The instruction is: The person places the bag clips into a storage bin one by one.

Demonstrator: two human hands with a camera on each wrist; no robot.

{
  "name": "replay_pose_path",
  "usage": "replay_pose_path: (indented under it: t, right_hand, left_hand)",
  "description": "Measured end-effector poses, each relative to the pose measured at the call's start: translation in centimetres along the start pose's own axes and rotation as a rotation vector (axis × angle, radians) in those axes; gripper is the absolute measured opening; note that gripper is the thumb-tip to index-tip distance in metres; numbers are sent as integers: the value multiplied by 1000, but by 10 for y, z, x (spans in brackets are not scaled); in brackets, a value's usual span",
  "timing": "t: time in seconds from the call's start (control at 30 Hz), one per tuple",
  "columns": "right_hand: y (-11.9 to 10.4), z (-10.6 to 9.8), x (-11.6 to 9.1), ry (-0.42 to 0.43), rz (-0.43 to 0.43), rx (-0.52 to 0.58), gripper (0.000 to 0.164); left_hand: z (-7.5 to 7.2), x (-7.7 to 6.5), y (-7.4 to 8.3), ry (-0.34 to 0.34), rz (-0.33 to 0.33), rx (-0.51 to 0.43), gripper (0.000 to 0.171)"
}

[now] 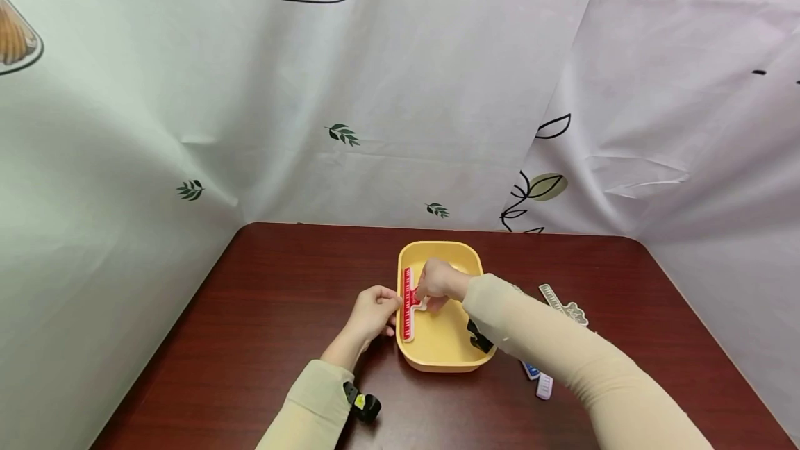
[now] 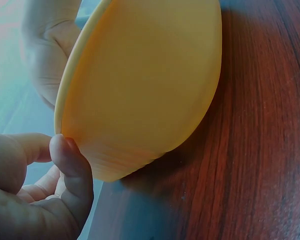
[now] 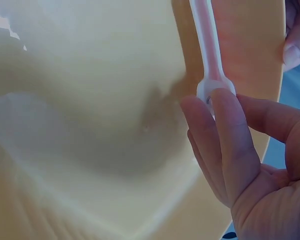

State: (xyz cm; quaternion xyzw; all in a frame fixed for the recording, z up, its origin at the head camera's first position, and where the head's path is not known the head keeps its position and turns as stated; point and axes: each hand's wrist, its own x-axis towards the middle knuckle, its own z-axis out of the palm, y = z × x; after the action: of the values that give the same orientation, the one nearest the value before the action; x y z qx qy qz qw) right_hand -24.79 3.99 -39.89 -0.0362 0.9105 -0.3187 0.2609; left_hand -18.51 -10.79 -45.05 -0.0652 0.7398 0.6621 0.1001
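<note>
A yellow plastic basin (image 1: 446, 349) with rounded corners stands on the table. Inside it, along the left wall, is a red ruler (image 1: 408, 311) with a white edge and a shaped part sticking out from its side. My right hand (image 1: 439, 279) reaches into the basin and pinches that ruler between thumb and fingers; its fingers cover part of the shaped piece. At the basin's left rim, my left hand (image 1: 373, 311) pinches the edge between thumb and forefinger. The left wrist view shows these fingertips (image 2: 65, 145) at the rim, close to the outer wall (image 2: 145, 85).
Right of the basin, partly under my right forearm, lie a pale ruler (image 1: 554, 298) with a cut-out shape, a blue piece (image 1: 531, 370) and a lilac piece (image 1: 544, 387). The dark red wooden table (image 1: 300, 276) meets patterned white cloth (image 1: 387, 89) behind it.
</note>
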Motion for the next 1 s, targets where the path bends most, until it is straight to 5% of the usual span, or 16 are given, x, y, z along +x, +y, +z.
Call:
replay_pose_path:
  t: [1.0]
  right_hand:
    - [17, 3, 7, 29, -1, 84, 7]
  left_hand:
    - [2, -1, 1, 21, 3, 15, 20]
